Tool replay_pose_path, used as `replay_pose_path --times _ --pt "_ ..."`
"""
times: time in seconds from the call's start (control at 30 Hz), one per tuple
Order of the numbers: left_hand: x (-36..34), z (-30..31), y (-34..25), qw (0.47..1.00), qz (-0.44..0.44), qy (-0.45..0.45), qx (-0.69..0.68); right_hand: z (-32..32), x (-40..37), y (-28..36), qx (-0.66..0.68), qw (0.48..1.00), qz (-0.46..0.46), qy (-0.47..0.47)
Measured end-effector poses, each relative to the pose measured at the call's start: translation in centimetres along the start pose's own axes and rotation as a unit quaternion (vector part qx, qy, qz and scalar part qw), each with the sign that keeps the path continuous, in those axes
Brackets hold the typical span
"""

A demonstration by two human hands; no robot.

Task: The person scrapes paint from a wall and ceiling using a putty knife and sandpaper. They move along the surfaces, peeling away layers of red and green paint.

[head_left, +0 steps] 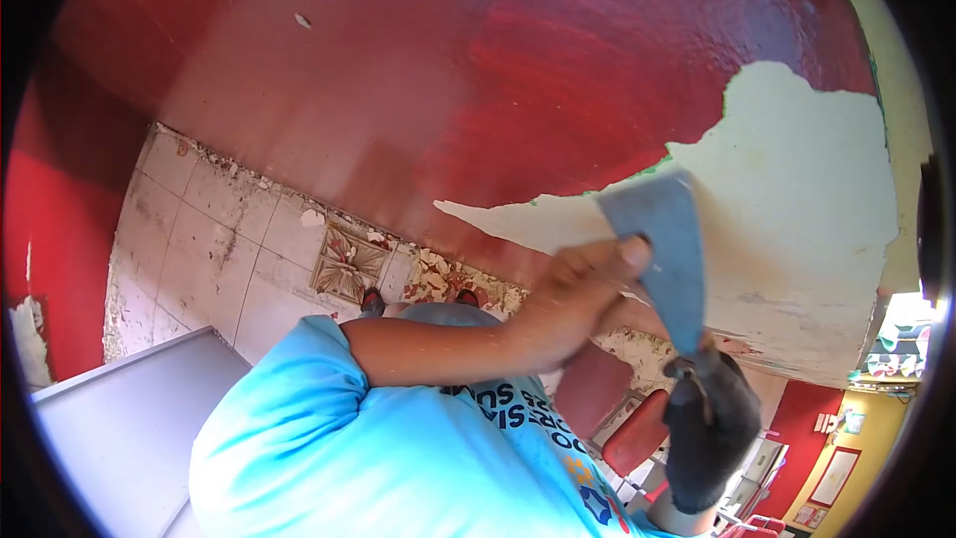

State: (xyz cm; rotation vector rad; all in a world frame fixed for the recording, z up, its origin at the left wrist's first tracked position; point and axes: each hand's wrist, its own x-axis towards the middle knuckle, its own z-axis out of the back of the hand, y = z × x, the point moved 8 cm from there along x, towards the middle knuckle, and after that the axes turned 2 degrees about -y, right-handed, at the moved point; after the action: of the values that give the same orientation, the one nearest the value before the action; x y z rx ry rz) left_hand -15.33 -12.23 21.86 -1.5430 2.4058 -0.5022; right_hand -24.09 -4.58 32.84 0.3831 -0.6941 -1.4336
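My right hand (712, 428), in a black glove, is wrapped round the handle end of a scraper. The scraper's wide grey-blue blade (662, 219) points up, and its front edge overlaps the bare plaster patch (797, 169) just below the torn edge of the red paint (578, 70). My bare left hand (593, 274) reaches across from the left, with its fingers curled and a fingertip pressed on the side of the blade. Much of the scraper's handle is hidden by the glove.
Paint flakes (438, 279) lie along the foot of the wall on the tiled floor (214, 249), around a patterned tile (349, 261). A grey panel (149, 403) stands at lower left. A red chair (637, 433) is at lower right.
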Motion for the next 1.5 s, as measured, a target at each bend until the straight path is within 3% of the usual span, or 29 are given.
replay_pose_path --times 0.07,0.2,0.33,0.4,0.47,0.53,0.63,0.7,0.8,0.83,0.87,0.93,0.97,1.0,1.07,1.17,1.2,1.27,1.33,1.4,1.5 --pt "-0.1 0.1 -1.1 0.999 -0.018 0.025 0.044 -0.5 -0.3 -0.2 0.025 1.000 -0.004 0.004" --pt "-0.9 1.2 1.2 0.999 0.018 -0.027 0.037 -1.1 -1.4 -2.3 0.061 0.998 0.004 -0.026" --pt "-0.7 3.4 1.3 0.992 0.023 -0.050 0.111 -2.7 -1.9 -4.0 0.069 0.996 -0.060 0.014" --pt "-0.8 3.7 2.2 0.990 0.023 -0.067 0.120 -3.3 -2.2 -4.2 0.078 0.996 -0.042 0.003" --pt "-0.7 3.0 1.7 0.995 -0.037 -0.037 0.080 -3.1 -1.9 -4.2 0.087 0.996 -0.032 -0.006" --pt "-0.8 3.7 2.0 0.995 -0.034 -0.045 0.088 -2.8 -1.4 -3.5 0.066 0.997 0.028 0.008" --pt "-0.7 4.3 2.0 0.995 -0.033 -0.064 0.074 -3.9 -0.2 -3.2 0.060 0.997 0.047 0.028" --pt "-0.9 4.6 -1.2 0.986 -0.103 -0.134 0.009 -5.2 1.7 -2.2 0.086 0.994 0.065 0.033" --pt "-1.4 6.4 -3.4 0.979 -0.132 -0.106 -0.110 -7.7 3.2 0.7 0.087 0.979 0.165 0.081" --pt "-1.5 5.5 -3.9 0.979 -0.131 0.013 -0.155 -7.9 3.1 0.6 0.102 0.980 0.149 0.089" --pt "-1.7 5.5 -3.9 0.977 -0.140 0.008 -0.160 -8.0 2.8 0.4 0.114 0.980 0.132 0.098" --pt "-1.9 6.5 -2.4 0.983 -0.109 -0.148 0.016 -7.5 1.6 -1.1 0.089 0.982 0.139 0.087" --pt "-1.6 6.2 -0.8 0.993 -0.058 -0.098 -0.020 -7.0 0.8 -2.2 0.065 0.986 0.141 0.066" --pt "-1.5 6.8 0.1 0.991 -0.068 -0.109 -0.028 -6.8 -0.3 -3.3 0.066 0.984 0.146 0.082" --pt "-0.9 8.2 3.3 0.978 0.019 -0.124 0.165 -6.5 -1.8 -8.3 0.089 0.992 -0.035 0.081" --pt "-0.6 9.4 3.0 0.972 -0.065 -0.128 0.185 -8.1 -2.2 -9.4 0.068 0.996 0.033 0.053" --pt "-0.6 9.3 2.4 0.972 -0.066 -0.128 0.184 -8.9 -1.5 -7.4 0.046 0.993 0.103 0.020" --pt "-1.2 9.1 -0.7 0.984 -0.105 -0.140 0.044 -10.4 -0.1 -4.7 0.048 0.987 0.151 0.023" --pt "-1.3 8.5 -1.2 0.985 -0.125 -0.115 -0.026 -10.5 -0.5 -4.4 0.046 0.988 0.148 0.024" --pt "-1.3 9.6 1.3 0.984 -0.072 -0.154 0.049 -10.1 -1.1 -4.2 0.046 0.987 0.154 0.030" --pt "-1.3 10.9 3.5 0.987 -0.016 -0.128 0.094 -8.8 -1.7 -7.0 -0.011 0.996 0.009 0.083"
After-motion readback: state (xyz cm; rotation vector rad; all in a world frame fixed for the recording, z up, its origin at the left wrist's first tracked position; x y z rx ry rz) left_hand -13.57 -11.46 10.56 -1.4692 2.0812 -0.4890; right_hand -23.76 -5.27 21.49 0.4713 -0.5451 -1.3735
